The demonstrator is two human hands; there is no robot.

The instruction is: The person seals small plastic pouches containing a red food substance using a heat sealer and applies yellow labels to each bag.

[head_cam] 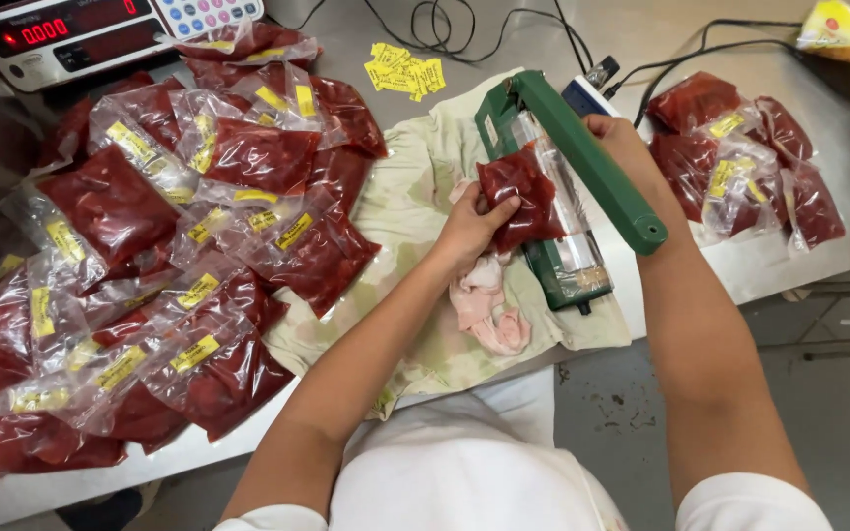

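Nearest the camera, two bare forearms reach up from a white garment over a stained pale cloth (400,211) spread on the metal surface (789,261). A crumpled pink rag (489,305) lies on the cloth just beside the left wrist. The left hand (469,226) has its grip clenched on a clear bag of red pulp (521,197), thumb on top and fingers under it; the bag's long axis runs roughly up and down the view, its open end pointing toward the sealer's bar. The green heat sealer (568,231) lies with its long axis slanting from upper left to lower right, its lever arm raised. The right hand (614,138) reaches past the lever near its hinge; its fingers are hidden behind the arm, so I cannot tell whether its grip is closed. Left of the cloth lies a big heap of filled bags with yellow labels (150,265); a smaller pile (740,167) sits to the right. Farther back are loose yellow labels (403,71), black cables (445,20) and a digital scale (81,34).
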